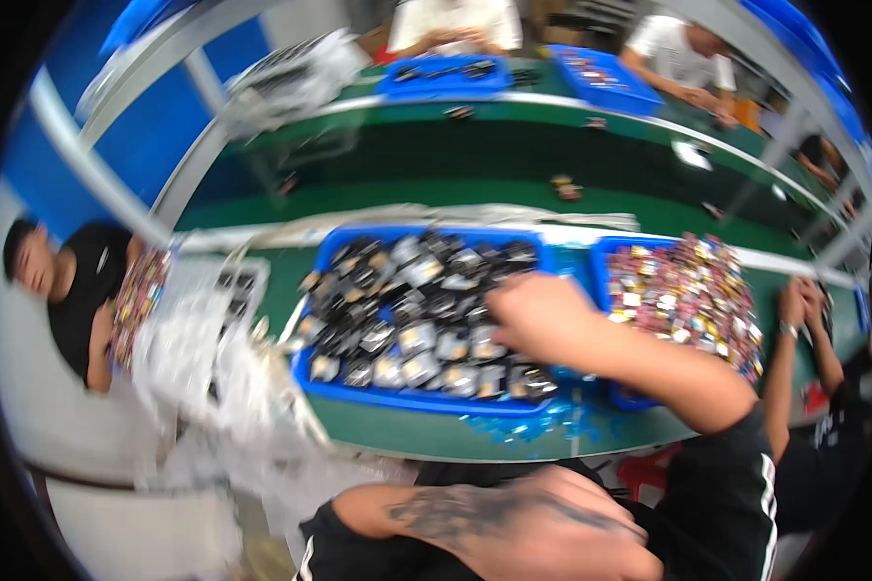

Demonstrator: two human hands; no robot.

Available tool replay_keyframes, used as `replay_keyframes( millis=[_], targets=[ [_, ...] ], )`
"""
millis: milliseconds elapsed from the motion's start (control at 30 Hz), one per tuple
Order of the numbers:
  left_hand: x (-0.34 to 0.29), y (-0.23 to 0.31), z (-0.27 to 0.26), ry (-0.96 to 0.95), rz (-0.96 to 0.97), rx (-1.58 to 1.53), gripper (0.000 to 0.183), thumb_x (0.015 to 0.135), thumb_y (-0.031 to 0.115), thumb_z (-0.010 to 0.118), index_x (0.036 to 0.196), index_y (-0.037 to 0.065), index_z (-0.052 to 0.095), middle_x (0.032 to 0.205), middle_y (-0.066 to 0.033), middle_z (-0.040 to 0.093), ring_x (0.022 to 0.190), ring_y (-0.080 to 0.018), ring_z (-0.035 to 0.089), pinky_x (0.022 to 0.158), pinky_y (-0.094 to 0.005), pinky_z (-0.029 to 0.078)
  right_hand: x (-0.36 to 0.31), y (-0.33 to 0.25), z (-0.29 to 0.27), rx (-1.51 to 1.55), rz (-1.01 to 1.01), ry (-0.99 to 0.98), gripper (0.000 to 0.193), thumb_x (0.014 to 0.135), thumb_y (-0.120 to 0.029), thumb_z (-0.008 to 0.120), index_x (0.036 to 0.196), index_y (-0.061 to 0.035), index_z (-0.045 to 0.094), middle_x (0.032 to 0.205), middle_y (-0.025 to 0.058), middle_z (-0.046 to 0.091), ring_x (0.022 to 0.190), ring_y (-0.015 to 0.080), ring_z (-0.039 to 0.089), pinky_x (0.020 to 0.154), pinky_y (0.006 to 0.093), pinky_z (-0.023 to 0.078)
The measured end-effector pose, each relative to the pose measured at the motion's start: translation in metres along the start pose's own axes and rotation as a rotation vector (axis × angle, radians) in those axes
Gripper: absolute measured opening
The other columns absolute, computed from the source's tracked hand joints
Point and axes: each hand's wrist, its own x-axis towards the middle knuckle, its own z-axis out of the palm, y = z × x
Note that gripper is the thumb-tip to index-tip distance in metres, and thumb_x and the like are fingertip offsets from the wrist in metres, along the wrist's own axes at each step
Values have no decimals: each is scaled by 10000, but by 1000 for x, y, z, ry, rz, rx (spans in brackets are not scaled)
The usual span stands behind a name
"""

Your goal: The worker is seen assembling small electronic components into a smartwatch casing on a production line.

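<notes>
My right hand (545, 312) reaches over the right end of a blue tray (305, 382). The tray is heaped with small black and silvery pieces, some with tan patches; they look like wrapped small parts (412, 334). The fingers of this hand are curled down at the pile, and what is between them is hidden. Close to my body, below the table edge, my left hand (572, 533) is smeared by motion. A dark streak crosses it, and its fingers cannot be made out.
To the right stands a second blue tray (601, 254) piled with pink, yellow and silvery pieces. Blue scraps (538, 421) litter the green table (388, 426). Clear plastic bags (194, 368) lie at left. Co-workers sit left, right and across, beside more blue trays (446, 89).
</notes>
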Motion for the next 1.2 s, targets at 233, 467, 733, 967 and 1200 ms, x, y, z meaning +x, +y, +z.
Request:
replay_keyframes(
  millis=[233, 467, 733, 967, 1200],
  targets=[
    [-62, -27, -87, 710, -668, 645, 269, 950, 107, 548, 1201, 12, 528, 1002, -47, 564, 829, -82, 510, 653, -198, 437, -2, 0, 16, 312, 125, 168, 141, 757, -96, 608, 856, 3, 615, 775, 203, 673, 782, 396, 673, 664, 494, 537],
    [-64, -50, -100, 541, -677, 1118, 346, 903, 65, 597, 1241, 31, 531, 1025, -36, 578, 781, -84, 468, 667, -238, 395, -1, 2, 12, 443, 101, 232, 302, 766, -213, 743, 946, -35, 579, 865, 179, 679, 867, 386, 661, 714, 486, 523],
    [-61, -48, -108, 286, -268, 1573, 68, 870, 43, 605, 898, 10, 657, 856, -122, 628, 784, -291, 568, 768, -364, 442, 3, 14, 33, 532, 37, 360, 250, 738, -92, 657, 983, -37, 656, 940, 179, 671, 900, 355, 648, 768, 454, 523],
    [-49, -65, -68, 504, -557, 425, 544, 1023, 320, 454, 1412, -50, 365, 1400, -214, 468, 1287, -265, 468, 1032, -367, 411, -41, -16, 6, 1921, 261, 414, 154, 885, -79, 687, 960, 26, 602, 865, 47, 662, 742, 88, 647, 692, 231, 559],
    [-12, -76, -50, 704, -833, -151, 286, 1028, 164, 433, 1213, -48, 484, 1122, -235, 634, 1073, -314, 632, 950, -408, 506, -121, 6, 6, 812, 233, 896, 155, 795, -35, 734, 930, -9, 661, 786, 87, 664, 654, 163, 649, 595, 280, 517]
  ],
)
